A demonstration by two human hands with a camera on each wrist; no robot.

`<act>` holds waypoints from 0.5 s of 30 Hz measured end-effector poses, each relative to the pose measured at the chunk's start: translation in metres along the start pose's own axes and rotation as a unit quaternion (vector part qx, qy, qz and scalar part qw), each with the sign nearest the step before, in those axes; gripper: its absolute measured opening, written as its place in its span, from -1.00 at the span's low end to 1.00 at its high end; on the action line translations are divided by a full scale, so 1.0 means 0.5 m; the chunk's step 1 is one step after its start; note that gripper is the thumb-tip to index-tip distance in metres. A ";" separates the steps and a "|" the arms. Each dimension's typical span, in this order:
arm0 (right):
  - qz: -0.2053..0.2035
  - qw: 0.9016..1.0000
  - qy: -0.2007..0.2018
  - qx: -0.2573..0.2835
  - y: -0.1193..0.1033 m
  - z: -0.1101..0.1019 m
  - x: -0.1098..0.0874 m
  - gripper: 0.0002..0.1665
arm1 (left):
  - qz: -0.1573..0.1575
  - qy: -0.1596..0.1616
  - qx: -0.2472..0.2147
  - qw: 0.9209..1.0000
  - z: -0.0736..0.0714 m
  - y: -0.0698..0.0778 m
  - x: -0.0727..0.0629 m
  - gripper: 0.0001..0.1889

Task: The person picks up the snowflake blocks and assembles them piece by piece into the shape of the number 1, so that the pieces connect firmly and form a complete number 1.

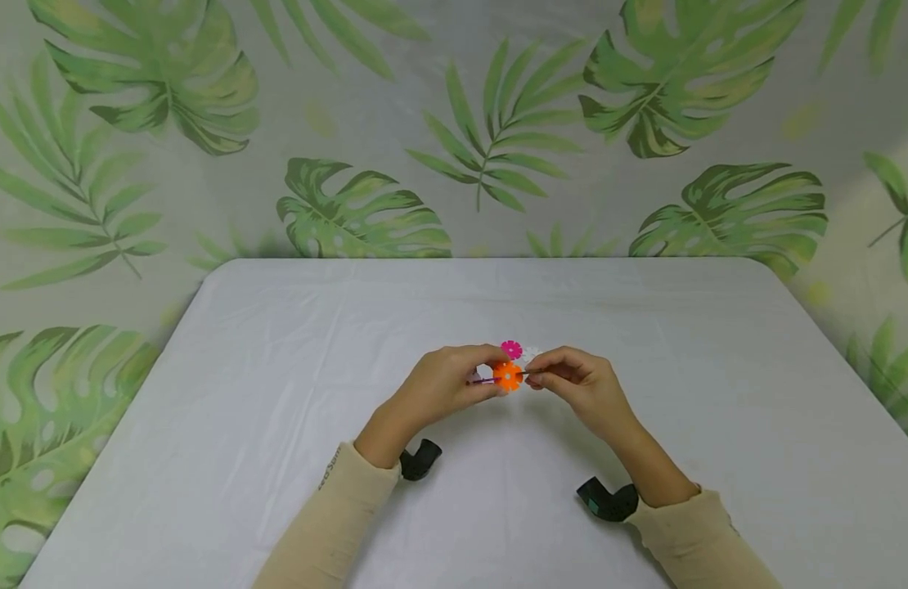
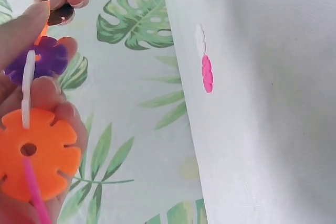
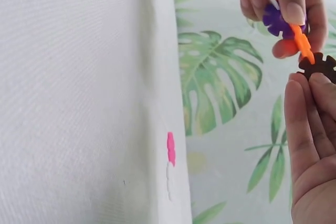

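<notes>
only the wrist views show the purple disc (image 2: 51,59) face-on.

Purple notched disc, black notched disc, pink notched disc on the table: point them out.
Purple notched disc (image 2: 51,64): left wrist view, face.
Black notched disc (image 3: 318,66): right wrist view, face.
Pink notched disc (image 1: 511,350): head view, middle of face.

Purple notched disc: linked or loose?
Linked: in the left wrist view, the edge-on white disc slots into both the purple notched disc and the face-on orange disc.
</notes>
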State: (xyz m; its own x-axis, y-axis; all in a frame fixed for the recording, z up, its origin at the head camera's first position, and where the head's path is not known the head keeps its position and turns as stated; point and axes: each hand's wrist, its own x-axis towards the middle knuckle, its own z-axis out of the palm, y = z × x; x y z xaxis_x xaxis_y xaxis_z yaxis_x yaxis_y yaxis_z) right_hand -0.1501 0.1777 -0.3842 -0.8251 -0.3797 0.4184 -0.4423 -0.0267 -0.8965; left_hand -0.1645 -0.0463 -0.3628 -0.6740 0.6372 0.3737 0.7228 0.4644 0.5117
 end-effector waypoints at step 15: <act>0.016 1.000 0.010 -0.005 0.004 0.010 -0.005 -0.84 | -0.040 -0.043 0.033 0.998 0.000 0.011 -0.004 -0.52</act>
State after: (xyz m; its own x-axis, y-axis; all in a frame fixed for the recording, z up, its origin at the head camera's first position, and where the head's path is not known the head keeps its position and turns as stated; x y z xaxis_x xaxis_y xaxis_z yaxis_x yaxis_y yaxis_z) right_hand -0.1471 0.1738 -0.3876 -0.8460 -0.3612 0.3922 -0.4188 -0.0050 -0.9080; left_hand -0.1591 -0.0450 -0.3608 -0.7166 0.6456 0.2639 0.6773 0.5538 0.4844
